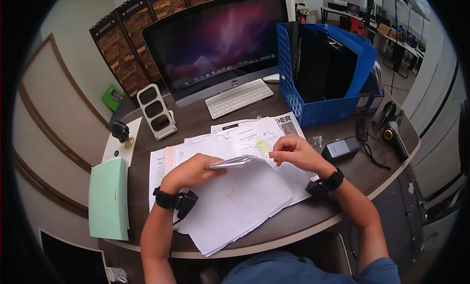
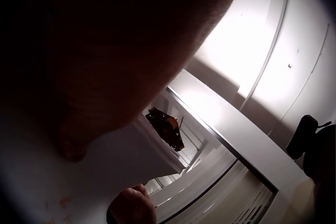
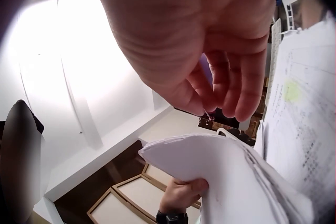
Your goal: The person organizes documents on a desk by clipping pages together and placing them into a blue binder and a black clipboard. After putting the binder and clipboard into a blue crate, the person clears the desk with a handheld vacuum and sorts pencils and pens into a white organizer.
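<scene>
My left hand [image 1: 193, 172] grips the folded-over edge of a stack of white papers [image 1: 240, 201], thumb on the near side. The right wrist view shows that hand [image 3: 181, 195] holding the bent stack [image 3: 220, 166]. Beside the raised edge, my right hand [image 1: 298, 154] hovers apart from the stack, fingers curled and thumb tip close to the index tip; whether something tiny lies between them, I cannot tell. Under the lifted sheets lie printed pages, one with a yellow highlighted patch [image 1: 263, 146]. Faint orange marks show on the top sheet. The left wrist view is dark, the stack [image 2: 131, 155] partly visible.
Behind the papers stand a white keyboard [image 1: 240, 99] and a monitor [image 1: 220, 44]. A blue file rack [image 1: 325, 110] is at the back right, with a grey-black box [image 1: 340, 149] and cables near it. A green folder [image 1: 107, 201] and a white stand [image 1: 156, 113] are on the left.
</scene>
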Action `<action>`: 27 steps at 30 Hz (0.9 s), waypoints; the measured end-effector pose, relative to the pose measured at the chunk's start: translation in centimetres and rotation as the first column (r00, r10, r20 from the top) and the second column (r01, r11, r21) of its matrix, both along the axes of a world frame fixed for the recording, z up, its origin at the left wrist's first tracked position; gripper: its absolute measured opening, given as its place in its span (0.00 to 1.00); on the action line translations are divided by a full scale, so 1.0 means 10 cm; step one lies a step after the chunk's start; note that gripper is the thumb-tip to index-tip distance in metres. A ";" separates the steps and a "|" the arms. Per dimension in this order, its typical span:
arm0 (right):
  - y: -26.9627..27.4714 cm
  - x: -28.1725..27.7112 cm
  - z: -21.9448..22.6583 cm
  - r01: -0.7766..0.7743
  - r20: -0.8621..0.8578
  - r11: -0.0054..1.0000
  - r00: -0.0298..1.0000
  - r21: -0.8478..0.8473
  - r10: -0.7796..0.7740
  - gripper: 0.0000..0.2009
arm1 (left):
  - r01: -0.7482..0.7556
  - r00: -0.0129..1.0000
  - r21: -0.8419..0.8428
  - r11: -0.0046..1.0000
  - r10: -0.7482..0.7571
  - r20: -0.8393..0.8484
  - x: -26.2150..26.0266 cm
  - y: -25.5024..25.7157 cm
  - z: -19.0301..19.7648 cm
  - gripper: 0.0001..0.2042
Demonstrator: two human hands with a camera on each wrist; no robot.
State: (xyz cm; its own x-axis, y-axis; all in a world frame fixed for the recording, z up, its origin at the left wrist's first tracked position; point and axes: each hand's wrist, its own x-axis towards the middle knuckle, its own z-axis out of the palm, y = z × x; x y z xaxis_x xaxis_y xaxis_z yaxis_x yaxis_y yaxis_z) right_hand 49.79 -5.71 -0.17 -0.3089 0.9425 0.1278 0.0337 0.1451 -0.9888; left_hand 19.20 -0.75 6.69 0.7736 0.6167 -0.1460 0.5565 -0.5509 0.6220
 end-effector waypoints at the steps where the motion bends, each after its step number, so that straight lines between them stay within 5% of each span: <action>1: 0.00 0.00 -0.04 -0.009 -0.065 0.998 0.998 -0.064 0.005 0.05 | -0.015 1.000 -0.014 1.000 0.014 -0.018 0.00 0.00 0.00 0.11; 27: -0.11 0.00 -0.19 -0.027 -0.079 1.000 0.997 -0.001 0.027 0.07 | -0.066 0.998 -0.087 0.994 0.066 -0.011 0.01 0.03 -0.06 0.12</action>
